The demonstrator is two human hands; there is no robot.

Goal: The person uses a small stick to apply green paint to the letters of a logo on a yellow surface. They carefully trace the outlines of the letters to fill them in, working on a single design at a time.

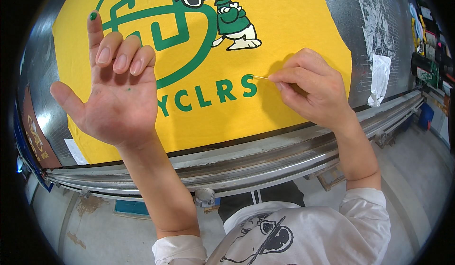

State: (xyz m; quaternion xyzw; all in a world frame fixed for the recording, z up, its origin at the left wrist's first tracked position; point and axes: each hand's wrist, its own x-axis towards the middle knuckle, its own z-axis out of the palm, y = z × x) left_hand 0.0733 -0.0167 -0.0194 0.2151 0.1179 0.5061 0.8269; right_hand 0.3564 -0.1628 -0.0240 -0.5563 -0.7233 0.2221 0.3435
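A yellow fabric panel (294, 23) lies flat with a green ring emblem, a cartoon dog in a green top and a row of green letters printed on it. My left hand (123, 85) is raised above its left part, palm up and empty. The index finger and thumb stretch out while the other fingers curl over the palm. On the index fingertip sits a dab of wet-looking green paint (93, 16). Over the panel's right part, my right hand (313, 87) pinches a thin pale stick (261, 77). Its tip is at the last green letter (249, 86).
The panel rests on a dark metal table (346, 4) with a metal rail (265, 149) along its near edge. White paper (380, 78) is stuck at the right, and a brown printed piece (40, 132) lies at the far left. Assorted items crowd the right side.
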